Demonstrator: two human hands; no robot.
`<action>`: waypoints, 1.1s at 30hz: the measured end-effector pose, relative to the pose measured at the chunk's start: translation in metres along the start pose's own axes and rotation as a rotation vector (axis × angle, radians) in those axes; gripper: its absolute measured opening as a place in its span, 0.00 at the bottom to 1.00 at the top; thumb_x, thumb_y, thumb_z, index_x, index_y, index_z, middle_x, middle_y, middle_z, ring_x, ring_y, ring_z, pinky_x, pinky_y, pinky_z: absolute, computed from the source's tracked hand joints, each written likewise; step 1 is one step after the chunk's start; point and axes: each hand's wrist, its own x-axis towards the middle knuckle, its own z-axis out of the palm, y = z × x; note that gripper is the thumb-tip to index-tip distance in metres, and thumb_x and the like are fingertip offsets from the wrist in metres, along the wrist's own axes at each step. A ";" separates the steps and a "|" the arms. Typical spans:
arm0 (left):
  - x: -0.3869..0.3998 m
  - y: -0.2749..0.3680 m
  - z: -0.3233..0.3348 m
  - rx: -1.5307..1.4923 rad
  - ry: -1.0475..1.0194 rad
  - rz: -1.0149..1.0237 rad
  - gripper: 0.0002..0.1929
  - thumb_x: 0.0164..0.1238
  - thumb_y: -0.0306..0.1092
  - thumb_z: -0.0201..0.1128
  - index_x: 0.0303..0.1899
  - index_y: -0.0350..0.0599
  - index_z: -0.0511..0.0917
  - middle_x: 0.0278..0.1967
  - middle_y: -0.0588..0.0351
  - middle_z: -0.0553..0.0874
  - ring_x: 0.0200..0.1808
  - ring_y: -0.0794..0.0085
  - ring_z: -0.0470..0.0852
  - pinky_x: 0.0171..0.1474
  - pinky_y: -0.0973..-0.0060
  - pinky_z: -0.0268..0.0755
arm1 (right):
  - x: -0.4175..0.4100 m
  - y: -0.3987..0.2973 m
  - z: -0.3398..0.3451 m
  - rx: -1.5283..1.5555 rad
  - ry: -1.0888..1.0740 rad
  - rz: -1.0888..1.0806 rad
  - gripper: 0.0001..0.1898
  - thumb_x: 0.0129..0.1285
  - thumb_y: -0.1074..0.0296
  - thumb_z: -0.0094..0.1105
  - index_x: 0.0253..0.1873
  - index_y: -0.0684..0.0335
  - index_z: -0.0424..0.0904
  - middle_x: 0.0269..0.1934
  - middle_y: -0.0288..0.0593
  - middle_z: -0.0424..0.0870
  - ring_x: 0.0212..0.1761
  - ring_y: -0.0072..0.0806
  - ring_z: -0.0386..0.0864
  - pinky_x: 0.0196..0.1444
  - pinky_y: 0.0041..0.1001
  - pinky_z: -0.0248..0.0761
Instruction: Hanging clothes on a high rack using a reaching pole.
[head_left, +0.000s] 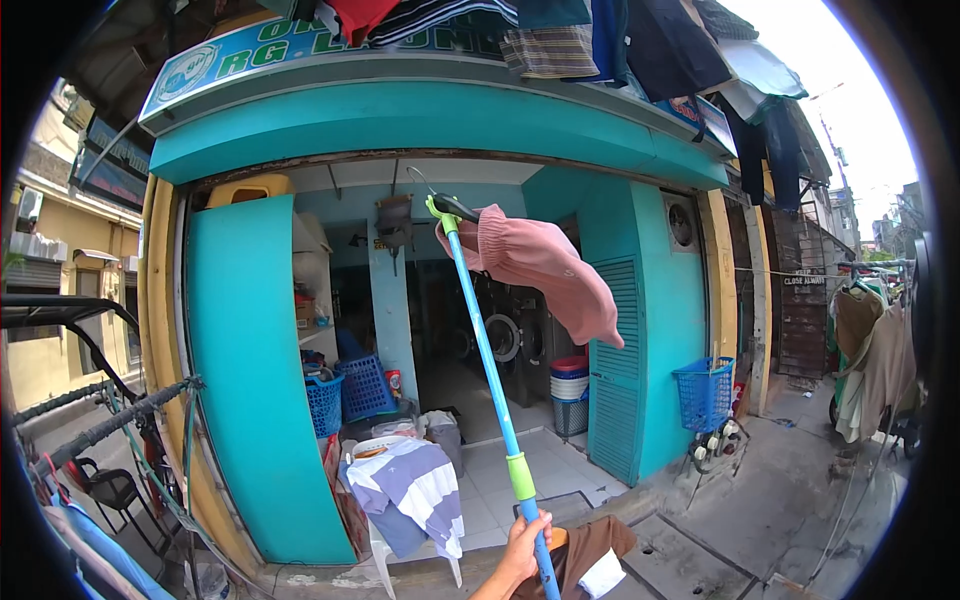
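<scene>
One hand, entering from the bottom edge, grips a blue telescopic pole with a green collar. It looks like my left hand, with its thumb wrapped around the pole. A green forked tip tops the pole and touches a black clothes hanger with a wire hook. Pink shorts or trousers with an elastic waist hang from that hanger, blown out to the right. Beside the hand, low in the view, are a brown garment and a white cloth; what holds them is hidden. My right hand is out of view.
Clothes hang overhead along the shop front. A white plastic chair bears a striped shirt. Blue baskets stand inside; another basket is by the right wall. Racks of hanging clothes stand at both sides. A raised step edges the doorway.
</scene>
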 end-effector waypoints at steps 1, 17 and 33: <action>-0.001 0.000 0.003 -0.003 -0.012 -0.007 0.07 0.60 0.33 0.61 0.35 0.46 0.71 0.24 0.61 0.73 0.25 0.79 0.71 0.28 0.82 0.65 | 0.000 0.001 0.000 -0.002 0.004 0.002 0.24 0.55 0.64 0.55 0.57 0.61 0.66 0.33 0.52 0.79 0.32 0.42 0.77 0.33 0.38 0.70; -0.012 -0.004 0.017 -0.102 -0.077 0.070 0.05 0.59 0.29 0.58 0.34 0.43 0.69 0.28 0.59 0.72 0.26 0.79 0.70 0.27 0.82 0.65 | -0.031 0.016 0.000 0.007 0.059 0.063 0.24 0.55 0.63 0.54 0.58 0.60 0.65 0.34 0.53 0.79 0.34 0.44 0.77 0.34 0.40 0.69; -0.018 -0.010 0.004 -0.125 0.034 0.056 0.05 0.58 0.28 0.56 0.33 0.46 0.68 0.30 0.62 0.72 0.25 0.80 0.70 0.25 0.82 0.65 | -0.063 0.031 0.001 0.007 0.083 0.164 0.25 0.55 0.62 0.53 0.59 0.59 0.64 0.36 0.55 0.79 0.36 0.47 0.77 0.35 0.43 0.69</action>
